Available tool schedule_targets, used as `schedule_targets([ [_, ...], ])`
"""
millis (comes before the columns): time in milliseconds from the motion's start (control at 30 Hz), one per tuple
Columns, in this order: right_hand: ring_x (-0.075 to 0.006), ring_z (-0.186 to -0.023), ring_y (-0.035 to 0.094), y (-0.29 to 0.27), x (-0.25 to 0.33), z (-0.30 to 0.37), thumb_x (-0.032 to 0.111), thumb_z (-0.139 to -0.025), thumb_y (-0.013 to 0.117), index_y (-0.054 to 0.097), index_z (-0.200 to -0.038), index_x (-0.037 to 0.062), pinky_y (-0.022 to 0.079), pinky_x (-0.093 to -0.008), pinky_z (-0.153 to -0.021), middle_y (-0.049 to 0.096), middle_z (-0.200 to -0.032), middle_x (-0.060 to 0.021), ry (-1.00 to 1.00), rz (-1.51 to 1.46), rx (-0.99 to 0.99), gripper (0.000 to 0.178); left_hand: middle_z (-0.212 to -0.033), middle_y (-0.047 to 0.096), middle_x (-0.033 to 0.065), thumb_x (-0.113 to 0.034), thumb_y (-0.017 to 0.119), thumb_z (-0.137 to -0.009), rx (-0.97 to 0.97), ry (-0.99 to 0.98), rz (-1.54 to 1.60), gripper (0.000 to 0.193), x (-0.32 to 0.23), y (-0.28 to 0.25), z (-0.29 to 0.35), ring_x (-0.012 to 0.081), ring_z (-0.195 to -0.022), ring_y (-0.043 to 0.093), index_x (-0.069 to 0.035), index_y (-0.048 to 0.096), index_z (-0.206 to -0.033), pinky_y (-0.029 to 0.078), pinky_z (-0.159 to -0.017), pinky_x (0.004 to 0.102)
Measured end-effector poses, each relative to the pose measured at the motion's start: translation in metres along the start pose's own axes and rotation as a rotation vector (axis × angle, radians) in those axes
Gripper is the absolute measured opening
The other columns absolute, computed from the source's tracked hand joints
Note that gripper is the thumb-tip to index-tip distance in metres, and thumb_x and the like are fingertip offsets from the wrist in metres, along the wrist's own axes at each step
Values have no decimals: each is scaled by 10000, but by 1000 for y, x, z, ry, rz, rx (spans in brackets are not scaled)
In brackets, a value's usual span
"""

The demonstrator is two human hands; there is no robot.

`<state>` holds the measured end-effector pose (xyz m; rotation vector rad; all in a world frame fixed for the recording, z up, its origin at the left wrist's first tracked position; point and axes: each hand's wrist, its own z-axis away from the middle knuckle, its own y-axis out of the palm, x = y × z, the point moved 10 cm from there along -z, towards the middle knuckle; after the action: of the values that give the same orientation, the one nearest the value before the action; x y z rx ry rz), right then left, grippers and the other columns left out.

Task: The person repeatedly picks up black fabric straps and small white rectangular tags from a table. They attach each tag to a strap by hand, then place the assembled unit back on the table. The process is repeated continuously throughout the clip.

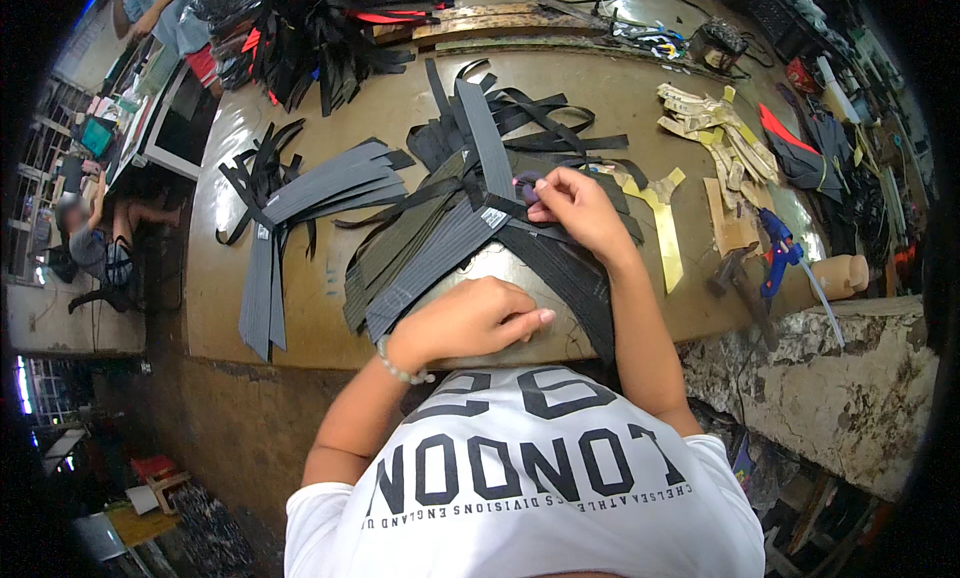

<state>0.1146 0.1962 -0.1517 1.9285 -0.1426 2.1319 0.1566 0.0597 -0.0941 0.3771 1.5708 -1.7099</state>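
Y-shaped grey ribbed strap pieces [425, 261] with black bands and a small white label lie stacked before me. My right hand [577, 210] is at the stack's centre, fingertips pinched on a small dark purple piece [527, 186] whose kind I cannot make out. Nearer my body, my left hand [478, 320] is loosely closed, thumb pointing right, with nothing visible in it; its palm side is hidden. Dark olive strips [405, 253] and black strips [565, 278] spread out beneath the grey ones.
Left of the stack lies another grey strap bundle [262, 278]. Black straps [320, 38] heap at the back left. Yellowish strips [725, 138], a blue glue gun [780, 253] and a hammer [740, 278] are on the right. A person [95, 228] sits far left.
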Motion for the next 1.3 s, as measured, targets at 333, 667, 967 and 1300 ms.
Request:
schedule_targets([
  [333,-113,-677,615,-48,28,9,249,-978,552,583,-934,30,545,-250,-617,639,-803,-68,-209,-165,-400,226,-1154,545,52,-306,702,-803,-285,321,-692,261,39,-85,-59,273,-1180,454,-206,678,-1043,324,-1032,490],
  [667,-106,-642,555,-65,32,20,218,-981,538,541,-909,55,493,-261,-571,583,-747,-38,-300,-491,-493,178,-885,692,51,-212,668,-899,-1347,110,-159,237,80,-275,180,94,-791,593,7,693,-986,476,-716,246],
  [967,-103,-660,593,-14,22,4,227,-983,549,559,-925,29,529,-248,-600,611,-795,-55,-179,-297,-259,207,-951,621,145,-162,618,-878,-1488,-395,-331,219,142,-160,181,273,-841,578,-53,671,-1061,457,-757,387],
  [1300,-121,-725,641,25,4,-5,205,-1001,518,523,-956,-24,554,-259,-662,619,-823,-74,-266,-53,-228,234,-910,588,108,-127,733,-789,-1009,-132,-277,208,51,-82,16,296,-827,583,-17,643,-942,483,-767,380],
])
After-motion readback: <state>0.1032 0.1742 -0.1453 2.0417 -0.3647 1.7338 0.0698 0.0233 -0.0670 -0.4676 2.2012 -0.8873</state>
